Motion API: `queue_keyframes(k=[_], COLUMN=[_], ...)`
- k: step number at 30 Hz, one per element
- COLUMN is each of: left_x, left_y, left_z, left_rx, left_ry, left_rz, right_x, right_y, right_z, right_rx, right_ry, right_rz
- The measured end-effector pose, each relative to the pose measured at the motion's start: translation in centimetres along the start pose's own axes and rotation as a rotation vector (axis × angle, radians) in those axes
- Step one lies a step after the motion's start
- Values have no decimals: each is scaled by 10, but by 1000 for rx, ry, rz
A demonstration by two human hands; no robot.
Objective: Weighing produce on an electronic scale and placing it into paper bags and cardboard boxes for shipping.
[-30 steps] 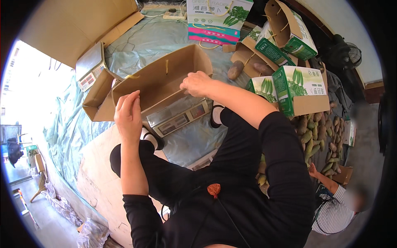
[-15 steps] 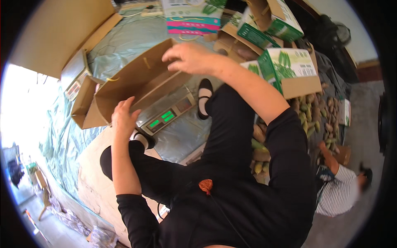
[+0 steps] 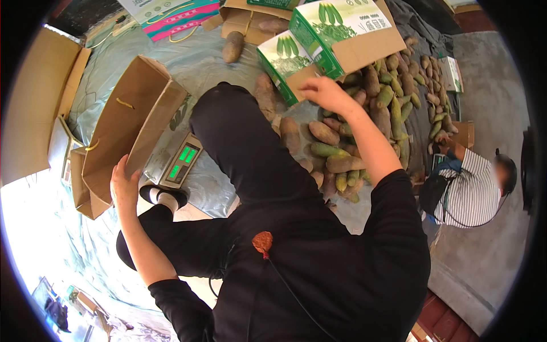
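My left hand (image 3: pixel 123 185) is at the near edge of an open cardboard box (image 3: pixel 128 108), fingers stretched and thumb apart; whether it touches the wall cannot be made out. The box leans on its side over a digital scale (image 3: pixel 178 168) with a lit green display. My right hand (image 3: pixel 329 94) reaches out to the right, fingers extended and nothing seen in them. It is beside the brown flap of a green-and-white carton (image 3: pixel 288 62). Below it lie muddy, long brown and green vegetables (image 3: pixel 325 132).
Another green-and-white carton (image 3: pixel 342 31) stands behind, with a larger vegetable heap (image 3: pixel 390 94) beside it. One brown vegetable (image 3: pixel 233 47) lies apart on the plastic sheet (image 3: pixel 199 68). My bent knee (image 3: pixel 225 108) is between the hands. A person in a striped shirt (image 3: pixel 470 191) works at right.
My right hand has left the cardboard box and swung right to the cartons. My left hand stays near the box. The view has turned right, and my right knee has shifted.
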State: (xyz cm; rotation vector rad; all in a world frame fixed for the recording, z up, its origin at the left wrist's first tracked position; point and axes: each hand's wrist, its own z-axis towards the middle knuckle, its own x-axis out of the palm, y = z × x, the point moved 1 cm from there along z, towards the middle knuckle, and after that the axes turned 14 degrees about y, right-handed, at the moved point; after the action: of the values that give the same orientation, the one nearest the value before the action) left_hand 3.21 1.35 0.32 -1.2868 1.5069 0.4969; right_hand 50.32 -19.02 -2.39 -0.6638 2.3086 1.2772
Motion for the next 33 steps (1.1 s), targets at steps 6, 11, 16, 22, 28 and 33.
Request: queue_keyframes(k=[6, 11, 16, 22, 28, 33], left_x=[10, 10, 11, 5, 5, 6], left_y=[18, 33, 39, 3, 14, 6], left_z=[13, 12, 16, 18, 12, 4], left_rx=[-80, -79, -101, -170, -173, -193], left_ry=[6, -2, -10, 23, 23, 41], left_rz=[42, 148, 103, 156, 123, 76], right_x=[85, 131, 140, 152, 160, 140], right_y=[-187, -212, -221, -235, -229, -213], right_z=[-37, -76, -127, -144, -134, -128], right_rx=[421, 653, 774, 853, 830, 907], right_ry=[49, 377, 472, 465, 510, 520], right_rz=[-330, -455, -670, -803, -854, -581])
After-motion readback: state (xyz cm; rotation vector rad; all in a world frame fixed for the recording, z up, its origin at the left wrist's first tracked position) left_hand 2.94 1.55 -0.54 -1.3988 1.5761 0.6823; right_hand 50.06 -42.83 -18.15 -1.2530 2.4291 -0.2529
